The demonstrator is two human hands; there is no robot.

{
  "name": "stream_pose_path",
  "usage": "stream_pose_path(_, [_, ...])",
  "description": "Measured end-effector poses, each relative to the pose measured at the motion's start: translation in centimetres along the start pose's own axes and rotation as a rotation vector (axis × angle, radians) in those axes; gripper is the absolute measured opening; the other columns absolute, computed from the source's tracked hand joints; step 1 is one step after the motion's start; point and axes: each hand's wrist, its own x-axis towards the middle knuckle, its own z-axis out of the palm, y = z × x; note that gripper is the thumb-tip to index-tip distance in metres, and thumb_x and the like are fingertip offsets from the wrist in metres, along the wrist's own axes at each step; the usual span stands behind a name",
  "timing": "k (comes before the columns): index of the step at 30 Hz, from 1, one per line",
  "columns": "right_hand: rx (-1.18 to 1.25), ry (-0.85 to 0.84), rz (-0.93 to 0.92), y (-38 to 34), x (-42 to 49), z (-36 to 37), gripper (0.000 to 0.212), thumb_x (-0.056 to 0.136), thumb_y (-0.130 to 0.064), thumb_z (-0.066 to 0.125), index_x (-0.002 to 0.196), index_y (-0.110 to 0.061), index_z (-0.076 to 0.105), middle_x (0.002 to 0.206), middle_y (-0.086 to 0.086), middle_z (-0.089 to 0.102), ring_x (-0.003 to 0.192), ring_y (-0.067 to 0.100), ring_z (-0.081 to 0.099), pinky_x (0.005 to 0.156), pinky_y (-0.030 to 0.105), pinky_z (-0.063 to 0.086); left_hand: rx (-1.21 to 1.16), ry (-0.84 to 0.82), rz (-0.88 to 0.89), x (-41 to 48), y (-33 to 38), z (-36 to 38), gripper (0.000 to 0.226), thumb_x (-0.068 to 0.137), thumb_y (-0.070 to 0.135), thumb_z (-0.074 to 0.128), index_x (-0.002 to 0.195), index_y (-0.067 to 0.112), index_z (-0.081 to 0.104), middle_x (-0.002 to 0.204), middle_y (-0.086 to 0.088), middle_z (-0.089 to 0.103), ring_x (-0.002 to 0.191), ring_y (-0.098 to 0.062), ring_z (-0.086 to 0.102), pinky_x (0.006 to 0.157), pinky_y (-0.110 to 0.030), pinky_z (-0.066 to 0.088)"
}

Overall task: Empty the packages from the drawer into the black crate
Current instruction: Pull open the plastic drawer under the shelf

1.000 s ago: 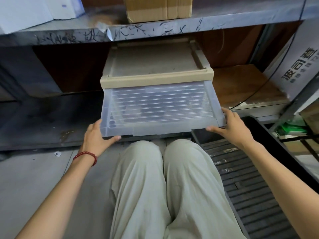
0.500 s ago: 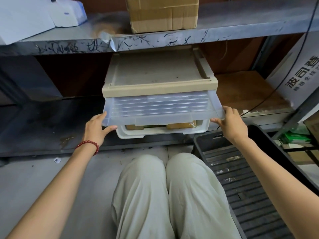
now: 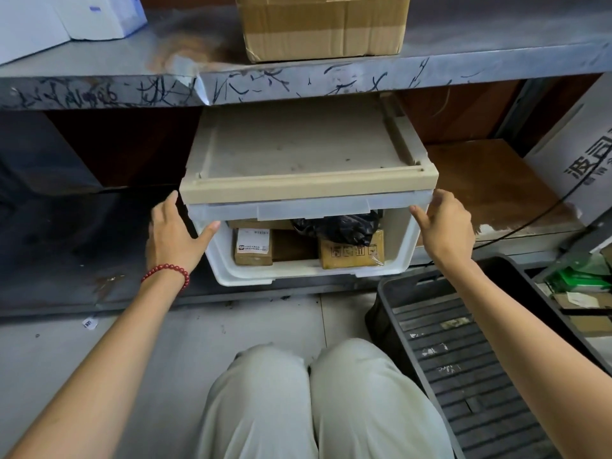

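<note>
A beige-topped storage drawer unit [image 3: 308, 187] sits under the metal shelf. Its translucent front flap [image 3: 308, 209] is lifted up level, held at both corners: my left hand [image 3: 172, 233] grips the left corner, my right hand [image 3: 443, 226] grips the right. The white drawer tub [image 3: 402, 240] below is exposed. Inside lie a small cardboard package with a white label [image 3: 253, 248], a larger taped cardboard package [image 3: 352, 255] and a black plastic bag [image 3: 337, 228]. The black crate [image 3: 463, 366] stands on the floor at my right, holding no packages.
My knees [image 3: 314, 392] are directly below the drawer. A cardboard box [image 3: 323, 24] and white boxes [image 3: 66, 18] sit on the metal shelf above. A white printed carton [image 3: 583, 154] leans at right; green items [image 3: 576, 281] lie beyond the crate.
Both hands have swung the translucent flap upward from hanging down to level with the beige top, uncovering the packages in the tub.
</note>
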Motion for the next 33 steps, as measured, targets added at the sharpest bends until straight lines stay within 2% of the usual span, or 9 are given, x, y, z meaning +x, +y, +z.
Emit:
stream_pose_path(3, [-0.022, 0.071, -0.007, -0.4, 0.7, 0.3, 0.059, 0.089, -0.039, 0.066, 0.135, -0.008, 0.043, 0.134, 0.012, 0.052, 0.119, 0.030, 0.053, 0.090, 0.041, 0.046, 0.026, 0.007, -0.016, 1.0, 0.3, 0.3, 0.079, 0.080, 0.046, 0.071, 0.143, 0.017, 0.032, 0.143, -0.012, 0.038, 0.126, -0.035, 0.044, 0.092, -0.053, 0.046])
stream_pose_path(6, [-0.057, 0.068, -0.016, -0.6, 1.8, 0.3, 0.060, 0.087, -0.042, 0.068, 0.131, -0.009, 0.044, 0.131, 0.013, 0.052, 0.116, 0.030, 0.054, 0.087, 0.041, 0.046, 0.055, 0.020, -0.056, 2.0, 1.2, 0.5, 0.073, 0.079, 0.047, 0.071, 0.135, 0.011, 0.039, 0.135, -0.014, 0.046, 0.119, -0.037, 0.049, 0.089, -0.051, 0.046])
stream_pose_path(9, [-0.094, 0.054, -0.018, -0.7, 2.6, 0.0, 0.061, 0.085, -0.046, 0.069, 0.126, -0.008, 0.046, 0.127, 0.014, 0.052, 0.112, 0.032, 0.055, 0.084, 0.041, 0.046, 0.081, 0.031, -0.078, 2.6, 1.9, 0.5, 0.073, 0.078, 0.048, 0.072, 0.131, 0.008, 0.041, 0.131, -0.015, 0.049, 0.117, -0.037, 0.050, 0.089, -0.052, 0.045])
stream_pose_path(12, [-0.108, 0.049, -0.023, -0.5, 2.9, -0.2, 0.062, 0.083, -0.050, 0.070, 0.122, -0.008, 0.047, 0.123, 0.013, 0.055, 0.108, 0.030, 0.056, 0.076, 0.035, 0.042, 0.107, 0.038, -0.084, 2.6, 2.0, 0.4, 0.074, 0.076, 0.051, 0.072, 0.129, 0.009, 0.043, 0.128, -0.015, 0.052, 0.116, -0.037, 0.050, 0.089, -0.053, 0.045])
stream_pose_path(18, [-0.100, 0.041, -0.032, -0.6, 2.1, -1.0, 0.061, 0.084, -0.052, 0.068, 0.122, -0.009, 0.047, 0.123, 0.012, 0.056, 0.107, 0.029, 0.058, 0.073, 0.033, 0.040, 0.104, 0.043, -0.078, 1.3, 2.5, -0.3, 0.070, 0.081, 0.051, 0.067, 0.132, 0.009, 0.041, 0.128, -0.016, 0.052, 0.116, -0.037, 0.050, 0.090, -0.052, 0.045])
stream_pose_path(22, [-0.054, 0.034, -0.063, -0.7, 0.9, -2.4, 0.060, 0.085, -0.052, 0.066, 0.123, -0.010, 0.046, 0.122, 0.011, 0.056, 0.105, 0.027, 0.058, 0.072, 0.032, 0.041, 0.123, 0.047, -0.071, -0.1, 2.8, -1.6, 0.075, 0.084, 0.052, 0.064, 0.140, 0.011, 0.034, 0.138, -0.015, 0.046, 0.125, -0.037, 0.044, 0.098, -0.054, 0.038])
stream_pose_path(33, [-0.131, -0.090, -0.363, -3.9, -4.6, -6.5, 0.057, 0.085, -0.059, 0.062, 0.126, -0.021, 0.053, 0.132, 0.004, 0.054, 0.119, 0.023, 0.051, 0.089, 0.044, 0.052, 0.160, 0.062, 0.189, -6.5, 7.1, -5.8, 0.060, 0.088, 0.049, 0.058, 0.136, 0.019, 0.039, 0.135, -0.009, 0.049, 0.123, -0.033, 0.045, 0.098, -0.049, 0.037])
